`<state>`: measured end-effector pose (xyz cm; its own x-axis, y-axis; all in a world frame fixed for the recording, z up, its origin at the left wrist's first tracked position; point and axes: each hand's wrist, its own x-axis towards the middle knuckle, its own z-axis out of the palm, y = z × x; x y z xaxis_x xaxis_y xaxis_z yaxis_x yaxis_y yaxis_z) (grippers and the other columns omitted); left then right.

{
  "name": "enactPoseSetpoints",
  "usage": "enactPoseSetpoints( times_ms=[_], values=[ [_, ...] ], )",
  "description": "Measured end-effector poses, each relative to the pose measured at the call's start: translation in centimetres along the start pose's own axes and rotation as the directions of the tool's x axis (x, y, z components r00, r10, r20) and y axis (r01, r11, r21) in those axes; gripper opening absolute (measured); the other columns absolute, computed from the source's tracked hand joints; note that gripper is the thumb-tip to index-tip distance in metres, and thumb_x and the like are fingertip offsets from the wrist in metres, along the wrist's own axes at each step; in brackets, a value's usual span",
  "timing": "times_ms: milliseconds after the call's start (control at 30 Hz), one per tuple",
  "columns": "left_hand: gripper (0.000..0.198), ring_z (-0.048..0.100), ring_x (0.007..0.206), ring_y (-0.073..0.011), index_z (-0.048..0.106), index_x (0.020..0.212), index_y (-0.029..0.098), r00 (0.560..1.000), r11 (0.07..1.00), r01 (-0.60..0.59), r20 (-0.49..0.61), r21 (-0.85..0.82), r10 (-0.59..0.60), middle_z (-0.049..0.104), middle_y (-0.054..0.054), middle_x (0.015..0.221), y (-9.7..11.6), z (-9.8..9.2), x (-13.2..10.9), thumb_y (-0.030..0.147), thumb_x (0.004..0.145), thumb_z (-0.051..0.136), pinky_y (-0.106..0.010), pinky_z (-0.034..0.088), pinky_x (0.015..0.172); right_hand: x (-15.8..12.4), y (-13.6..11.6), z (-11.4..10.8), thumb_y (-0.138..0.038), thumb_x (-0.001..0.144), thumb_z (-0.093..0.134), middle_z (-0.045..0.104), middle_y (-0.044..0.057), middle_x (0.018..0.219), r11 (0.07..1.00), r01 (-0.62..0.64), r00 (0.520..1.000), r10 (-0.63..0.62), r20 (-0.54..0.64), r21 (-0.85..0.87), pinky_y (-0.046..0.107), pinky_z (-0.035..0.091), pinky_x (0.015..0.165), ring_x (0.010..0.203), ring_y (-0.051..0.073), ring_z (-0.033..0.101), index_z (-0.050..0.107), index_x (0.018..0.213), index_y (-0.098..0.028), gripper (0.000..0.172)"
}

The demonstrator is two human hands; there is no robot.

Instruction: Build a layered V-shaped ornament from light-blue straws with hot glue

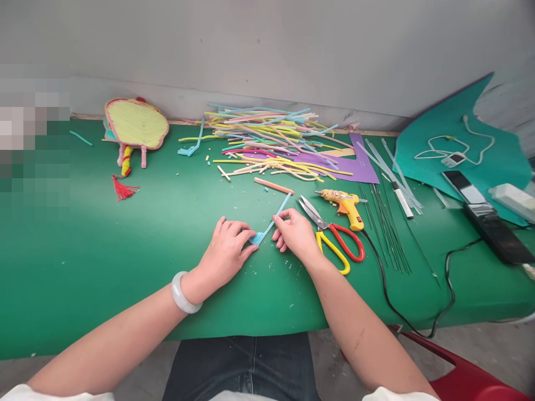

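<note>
A light blue pipe cleaner [285, 203] lies at a slant on the green table, its lower end folded into a flat, tight zigzag. My left hand [225, 245] is closed on that folded end, with thumb and fingertips pressing it near the tabletop. Higher up the straight part, my right hand [296, 233] pinches the same stem between thumb and forefinger. An orange-pink stem [273, 185] lies just beyond its upper tip. Right of my right hand rest scissors [320, 221] with one red and one yellow handle, blades apart.
A yellow glue gun [345, 205] with a black cord lies at right, near thin green wires [387, 228] and a marker [402, 200]. Colourful pipe cleaners [271, 131] are heaped behind, beside another folded blue stem [196, 143]. A yellow fan-shaped craft [136, 123] sits back left.
</note>
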<state>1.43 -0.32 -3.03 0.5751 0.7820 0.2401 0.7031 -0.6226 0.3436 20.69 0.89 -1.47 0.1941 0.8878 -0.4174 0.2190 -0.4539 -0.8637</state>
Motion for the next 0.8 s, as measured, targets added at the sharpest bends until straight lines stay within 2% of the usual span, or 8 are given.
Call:
enactPoseSetpoints(
  times_ms=[100, 233, 300, 367, 433, 500, 633, 800],
  values=[
    [0.022, 0.056, 0.105, -0.0239, 0.064, 0.110, 0.018, 1.000, 1.000, 0.005, -0.002, 0.000, -0.005, 0.063, -0.009, 0.110, 0.0, 0.0, 0.0, 0.030, 0.093, 0.059, -0.058, 0.032, 0.111, 0.1, 0.0, 0.0, -0.030, 0.092, 0.056, 0.059, -0.008, 0.047, 1.000, -0.002, 1.000, 0.002, -0.006, 0.004, 0.018, 0.040, 0.029, 0.031, 0.011, 0.052, 0.048, 0.093, -0.023, 0.011],
    [0.022, 0.057, 0.106, -0.0238, 0.063, 0.111, 0.018, 1.000, 1.000, 0.000, -0.004, -0.004, 0.000, 0.062, -0.009, 0.110, 0.0, 0.1, 0.0, 0.030, 0.093, 0.058, -0.058, 0.032, 0.111, -0.1, 0.3, -0.3, -0.040, 0.090, 0.056, 0.059, -0.008, 0.051, 1.000, 0.020, 0.998, -0.021, -0.057, -0.017, 0.020, 0.040, 0.033, 0.035, 0.012, 0.052, 0.047, 0.101, -0.023, 0.022],
    [0.021, 0.057, 0.105, -0.0240, 0.063, 0.110, 0.018, 1.000, 1.000, -0.002, -0.010, -0.007, 0.001, 0.062, -0.009, 0.110, -0.1, 0.1, 0.0, 0.030, 0.093, 0.059, -0.059, 0.032, 0.111, -0.5, 0.6, -0.5, -0.044, 0.090, 0.055, 0.056, -0.008, 0.052, 0.986, 0.129, 0.981, -0.142, -0.130, -0.103, 0.021, 0.040, 0.040, 0.040, 0.011, 0.051, 0.049, 0.099, -0.023, 0.023],
    [0.021, 0.057, 0.105, -0.0243, 0.063, 0.110, 0.018, 1.000, 1.000, -0.001, -0.018, -0.012, 0.000, 0.062, -0.009, 0.109, -0.1, 0.2, -0.1, 0.030, 0.092, 0.060, -0.059, 0.032, 0.111, -1.0, 0.9, -0.6, -0.043, 0.091, 0.054, 0.054, -0.006, 0.058, 0.923, 0.298, 0.926, -0.342, -0.160, -0.243, 0.022, 0.042, 0.050, 0.050, 0.011, 0.051, 0.056, 0.094, -0.023, 0.020],
    [0.021, 0.058, 0.104, -0.0246, 0.063, 0.109, 0.019, 1.000, 1.000, 0.003, -0.026, -0.019, -0.003, 0.062, -0.009, 0.108, -0.1, 0.3, -0.1, 0.030, 0.092, 0.060, -0.060, 0.032, 0.111, -1.5, 1.0, -0.6, -0.036, 0.091, 0.054, 0.053, -0.003, 0.067, 0.813, 0.440, 0.860, -0.504, -0.082, -0.382, 0.024, 0.042, 0.059, 0.061, 0.012, 0.053, 0.062, 0.092, -0.022, 0.016],
    [0.023, 0.058, 0.105, -0.0245, 0.062, 0.113, 0.020, 1.000, 1.000, 0.006, -0.030, -0.026, -0.007, 0.062, -0.009, 0.110, -0.2, 0.4, -0.1, 0.030, 0.092, 0.060, -0.060, 0.032, 0.111, -2.1, 0.9, -0.6, -0.030, 0.089, 0.056, 0.053, -0.001, 0.076, 0.714, 0.520, 0.827, -0.559, 0.066, -0.468, 0.026, 0.042, 0.064, 0.069, 0.014, 0.054, 0.066, 0.097, -0.022, 0.015],
    [0.036, 0.058, 0.108, -0.0249, 0.053, 0.126, 0.022, 1.000, 0.999, 0.001, -0.030, -0.044, -0.002, 0.063, -0.008, 0.113, -0.3, 0.4, -0.2, 0.030, 0.092, 0.060, -0.059, 0.031, 0.112, -3.0, 0.6, -0.6, -0.025, 0.085, 0.061, 0.054, 0.001, 0.087, 0.625, 0.583, 0.809, -0.504, 0.302, -0.519, 0.028, 0.044, 0.070, 0.082, 0.017, 0.056, 0.062, 0.117, -0.024, 0.032],
    [0.041, 0.056, 0.114, -0.0252, 0.048, 0.127, 0.020, 1.000, 0.997, -0.005, -0.027, -0.083, 0.003, 0.062, -0.009, 0.117, -0.7, 0.5, -0.3, 0.031, 0.090, 0.063, -0.057, 0.028, 0.115, -3.5, 0.3, -0.8, -0.031, 0.085, 0.064, 0.056, 0.002, 0.094, 0.602, 0.584, 0.811, -0.459, 0.362, -0.545, 0.031, 0.046, 0.075, 0.089, 0.019, 0.057, 0.058, 0.123, -0.024, 0.039]
  ],
)
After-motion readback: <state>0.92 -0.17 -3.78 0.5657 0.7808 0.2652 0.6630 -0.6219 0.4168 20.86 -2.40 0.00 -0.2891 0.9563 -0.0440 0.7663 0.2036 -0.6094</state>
